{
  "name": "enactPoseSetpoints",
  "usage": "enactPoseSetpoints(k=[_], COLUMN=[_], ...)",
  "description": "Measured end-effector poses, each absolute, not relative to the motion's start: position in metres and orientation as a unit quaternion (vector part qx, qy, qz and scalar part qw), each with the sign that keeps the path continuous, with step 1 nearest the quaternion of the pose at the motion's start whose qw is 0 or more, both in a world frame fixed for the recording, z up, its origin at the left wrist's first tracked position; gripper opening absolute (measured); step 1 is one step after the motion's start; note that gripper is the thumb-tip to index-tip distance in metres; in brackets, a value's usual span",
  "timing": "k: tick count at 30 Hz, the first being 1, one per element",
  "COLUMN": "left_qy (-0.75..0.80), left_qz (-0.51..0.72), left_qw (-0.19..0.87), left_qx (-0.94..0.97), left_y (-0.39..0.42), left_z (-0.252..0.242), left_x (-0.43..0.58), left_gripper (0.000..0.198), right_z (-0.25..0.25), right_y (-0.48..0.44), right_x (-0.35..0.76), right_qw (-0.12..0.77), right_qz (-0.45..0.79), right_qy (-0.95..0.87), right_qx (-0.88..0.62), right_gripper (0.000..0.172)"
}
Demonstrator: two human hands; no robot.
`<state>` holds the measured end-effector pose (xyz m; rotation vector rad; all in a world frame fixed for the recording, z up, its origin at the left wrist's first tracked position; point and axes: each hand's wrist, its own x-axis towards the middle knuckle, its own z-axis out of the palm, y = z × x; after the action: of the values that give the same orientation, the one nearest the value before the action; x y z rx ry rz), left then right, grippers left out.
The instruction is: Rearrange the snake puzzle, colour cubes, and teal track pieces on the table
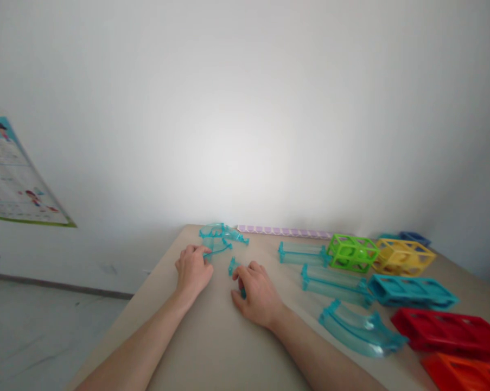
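Observation:
My left hand (pixel 193 268) is closed at the near end of a translucent teal curved track piece (pixel 219 248) lying on the table; its fingers hide that end. To its right, my right hand (pixel 258 294) curls palm down round another translucent teal track piece (pixel 232 266). Only one end of that piece and a bit of teal under the thumb show. Just beyond my left hand, more curved teal track pieces (pixel 233 234) lie close together.
Right of my hands lie two straight teal tracks (pixel 304 254) and a curved one (pixel 362 331). Farther right are green (pixel 352 253), yellow (pixel 403 257), teal (pixel 411 291), red (pixel 448 332) and orange (pixel 466 372) openwork blocks. A purple patterned strip (pixel 285 232) runs along the wall.

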<state>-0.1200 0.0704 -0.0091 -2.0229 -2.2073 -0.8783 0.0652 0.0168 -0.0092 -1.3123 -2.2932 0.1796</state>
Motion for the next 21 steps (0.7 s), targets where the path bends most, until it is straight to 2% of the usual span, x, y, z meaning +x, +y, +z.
enactPoseSetpoints(k=[7,21], left_qy=[-0.705,-0.671], left_qz=[-0.275,-0.267], left_qw=[0.034,0.062], left_qx=[-0.653,-0.689], left_y=[0.066,0.070], left_z=[-0.004,-0.004], left_x=[-0.120,-0.128], left_gripper=[0.036,0.048], right_z=[-0.015,-0.023], right_y=[0.019,0.027], right_x=[0.067,0.071], right_qw=[0.281,0.352], right_qz=[0.051,0.081], right_qy=[-0.782,-0.773], right_qx=[-0.554,-0.521], right_gripper=[0.039,0.037])
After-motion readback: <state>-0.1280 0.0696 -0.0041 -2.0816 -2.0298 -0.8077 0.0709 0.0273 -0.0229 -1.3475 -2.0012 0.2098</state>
